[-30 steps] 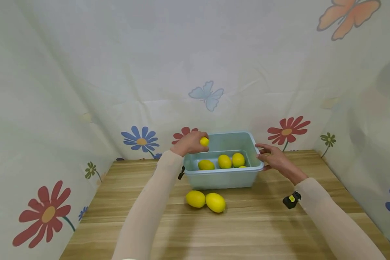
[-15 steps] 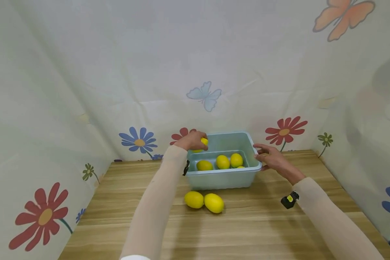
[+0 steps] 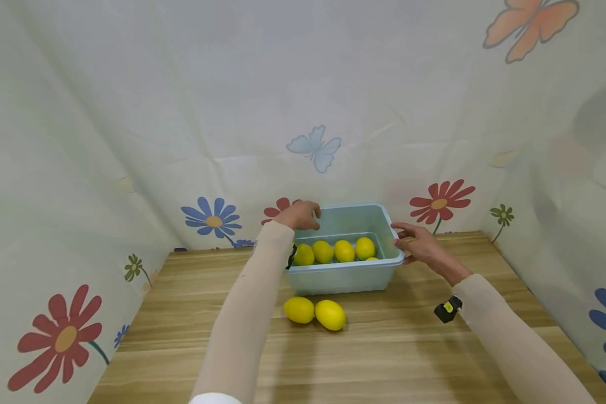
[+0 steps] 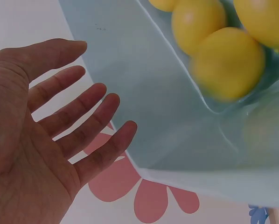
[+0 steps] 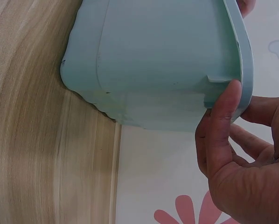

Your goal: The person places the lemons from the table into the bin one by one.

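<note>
Pale blue bin (image 3: 340, 279) on wood-grain counter (image 3: 384, 348), nr backdrop (image 3: 353, 90) w/ flower + butterfly print. Inside: 4 yellow lemons (image 3: 344, 251) in a row along front side, plus a 5th mostly hidden by front rim (image 3: 333, 267). Two loose lemons (image 3: 330, 315), side by side on counter just in front of bin. L hand (image 3: 302, 215) at bin's L end, fingers (image 4: 107, 150) spread; R hand (image 3: 421, 245) at R end, fingers pinching R rim (image 5: 247, 70). Cream sleeves (image 3: 515, 336) on both arms.

No words or numbers can be read. Some tiny dark marks (image 4: 101, 27) inside the pale blue rectangular plastic box (image 4: 135, 88) are too small to make out.
</note>
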Demonstrator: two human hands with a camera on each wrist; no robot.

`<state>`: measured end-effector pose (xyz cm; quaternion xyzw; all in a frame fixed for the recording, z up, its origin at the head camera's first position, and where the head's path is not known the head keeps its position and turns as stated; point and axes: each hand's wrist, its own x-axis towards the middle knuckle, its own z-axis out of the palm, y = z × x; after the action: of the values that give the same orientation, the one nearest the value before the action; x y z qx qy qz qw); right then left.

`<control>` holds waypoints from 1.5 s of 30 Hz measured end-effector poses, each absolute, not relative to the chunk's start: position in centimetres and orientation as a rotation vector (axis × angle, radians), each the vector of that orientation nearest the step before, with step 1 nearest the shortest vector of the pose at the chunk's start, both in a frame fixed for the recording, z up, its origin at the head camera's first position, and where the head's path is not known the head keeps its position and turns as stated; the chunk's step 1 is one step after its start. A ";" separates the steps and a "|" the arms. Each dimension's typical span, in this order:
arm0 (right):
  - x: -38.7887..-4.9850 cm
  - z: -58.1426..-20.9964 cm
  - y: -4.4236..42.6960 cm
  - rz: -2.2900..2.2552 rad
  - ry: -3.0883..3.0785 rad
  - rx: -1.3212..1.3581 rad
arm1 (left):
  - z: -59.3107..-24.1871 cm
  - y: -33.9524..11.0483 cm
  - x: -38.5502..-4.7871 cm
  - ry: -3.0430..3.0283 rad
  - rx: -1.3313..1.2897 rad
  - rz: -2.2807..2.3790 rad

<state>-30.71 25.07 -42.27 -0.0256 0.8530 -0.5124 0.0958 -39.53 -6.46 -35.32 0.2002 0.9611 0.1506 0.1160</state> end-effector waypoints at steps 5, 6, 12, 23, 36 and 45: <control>-30.8 -42.3 25.1 -1.509 2.537 -0.074 | -35.4 -6.4 -39.5 2.820 0.622 0.419; -30.8 -42.3 25.2 -1.508 2.540 -0.071 | -35.5 -6.4 -39.5 2.822 0.636 0.407; -30.9 -42.4 25.4 -1.501 2.554 -0.082 | -35.3 -6.2 -39.3 2.837 0.681 0.359; -30.5 -42.2 25.3 -1.530 2.534 -0.097 | -34.3 -5.9 -37.9 2.895 0.838 0.255; -30.6 -42.2 25.1 -1.527 2.531 -0.100 | -33.2 -7.0 -34.1 3.029 0.987 0.156; -30.6 -42.3 25.1 -1.532 2.517 -0.095 | -33.1 -7.4 -30.8 3.055 1.131 0.160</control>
<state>-30.65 25.11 -42.31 -0.0320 0.8498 -0.5172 0.0969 -30.81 -7.37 -33.06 0.3461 0.9350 0.0491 -0.0601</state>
